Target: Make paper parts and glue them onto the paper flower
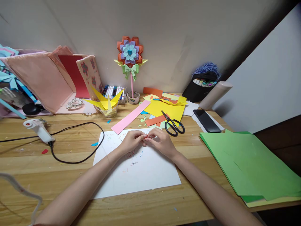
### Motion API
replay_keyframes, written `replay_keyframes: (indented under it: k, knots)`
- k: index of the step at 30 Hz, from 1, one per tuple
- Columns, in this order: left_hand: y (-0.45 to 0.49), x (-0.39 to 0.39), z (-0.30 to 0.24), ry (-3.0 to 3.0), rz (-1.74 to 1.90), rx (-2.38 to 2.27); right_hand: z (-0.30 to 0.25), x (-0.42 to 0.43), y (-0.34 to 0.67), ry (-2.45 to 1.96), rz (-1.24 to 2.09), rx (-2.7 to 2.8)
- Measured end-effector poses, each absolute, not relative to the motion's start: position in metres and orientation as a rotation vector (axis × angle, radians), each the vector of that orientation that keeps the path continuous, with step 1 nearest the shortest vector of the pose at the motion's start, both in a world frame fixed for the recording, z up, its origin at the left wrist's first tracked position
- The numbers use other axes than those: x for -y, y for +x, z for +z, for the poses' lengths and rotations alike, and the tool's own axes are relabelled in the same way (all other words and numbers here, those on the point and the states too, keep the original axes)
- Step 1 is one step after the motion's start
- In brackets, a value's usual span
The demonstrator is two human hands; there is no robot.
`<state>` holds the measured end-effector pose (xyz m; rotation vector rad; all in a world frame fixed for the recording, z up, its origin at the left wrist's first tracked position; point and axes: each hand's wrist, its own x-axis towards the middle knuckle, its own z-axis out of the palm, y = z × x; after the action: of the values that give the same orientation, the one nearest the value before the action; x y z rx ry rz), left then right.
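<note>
My left hand [131,141] and my right hand [160,142] meet over a white sheet [141,171] on the wooden desk [58,182]. Their fingertips pinch a tiny red paper piece [146,136] between them; both hands are closed on it. The piece is mostly hidden by the fingers. Small coloured paper scraps lie scattered on the white sheet under the hands.
Black scissors [173,125], a pink strip [130,116] and yellow paper [164,108] lie just behind the hands. A glue gun [39,129] with its black cord lies left. Green sheets [246,160] sit right, a phone [206,121] behind them. A paper flower [130,52] stands at the wall.
</note>
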<state>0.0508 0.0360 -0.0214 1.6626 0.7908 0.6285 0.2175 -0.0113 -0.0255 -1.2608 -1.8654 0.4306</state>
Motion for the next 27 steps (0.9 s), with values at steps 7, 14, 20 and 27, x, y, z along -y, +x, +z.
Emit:
replay_keyframes:
  k: [7,14,20,27]
  knots:
    - [0.050,-0.034,-0.019,1.629,0.611,-0.762,-0.024,0.011,0.217,-1.304,0.474,1.778]
    - [0.050,-0.035,-0.029,1.673,0.627,-0.796,-0.026,0.011,0.216,-1.333,0.585,1.658]
    - [0.050,-0.034,-0.028,1.725,0.623,-0.854,-0.026,0.010,0.213,-1.344,0.683,1.573]
    - [0.050,-0.036,-0.026,1.588,0.634,-0.843,-0.026,0.007,0.217,-1.323,0.907,1.460]
